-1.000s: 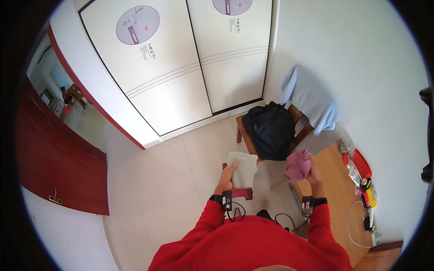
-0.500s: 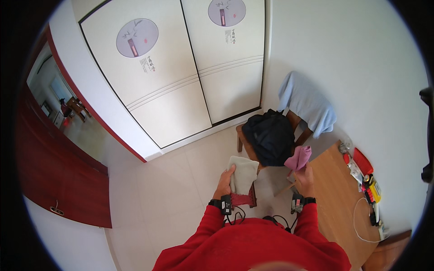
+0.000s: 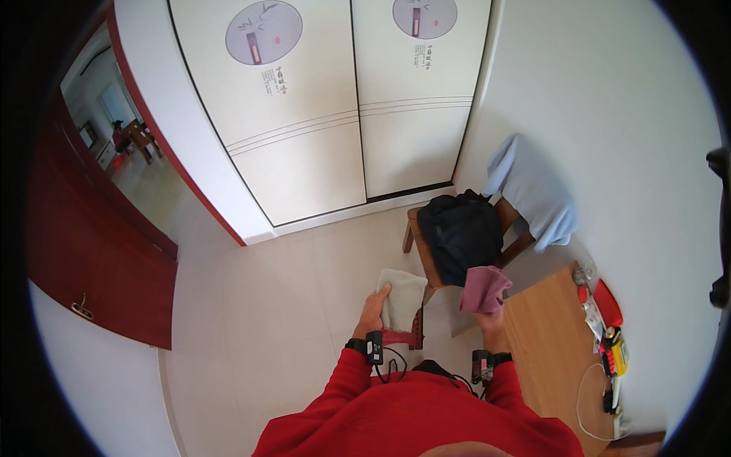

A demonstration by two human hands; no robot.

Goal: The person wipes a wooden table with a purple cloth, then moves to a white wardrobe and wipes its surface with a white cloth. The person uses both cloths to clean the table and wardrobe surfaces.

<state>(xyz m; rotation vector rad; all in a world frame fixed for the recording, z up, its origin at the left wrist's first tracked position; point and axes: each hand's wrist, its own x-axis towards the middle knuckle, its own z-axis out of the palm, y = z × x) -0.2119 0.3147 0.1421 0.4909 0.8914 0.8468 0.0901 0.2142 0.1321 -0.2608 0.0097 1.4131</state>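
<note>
My left hand grips a folded cream cloth by its left edge, with the thumb on top. In my right hand a crumpled pink cloth stands up from the fingers, which it partly hides. The two cloths are apart, the pink one to the right of the cream one. Directly below the cream cloth shows part of a dark red, textured piece with a dark side; its full shape is hidden.
A wooden chair holds a black bag, with a light blue towel over its back. On the desk at right lie a red dustpan-like item, small items and a white cable. A sliding wardrobe and red door stand beyond.
My right hand has moved left with the pink cloth, which now spreads wider and sits closer to the cream cloth. The view has shifted, while my left hand still holds the cream cloth.
</note>
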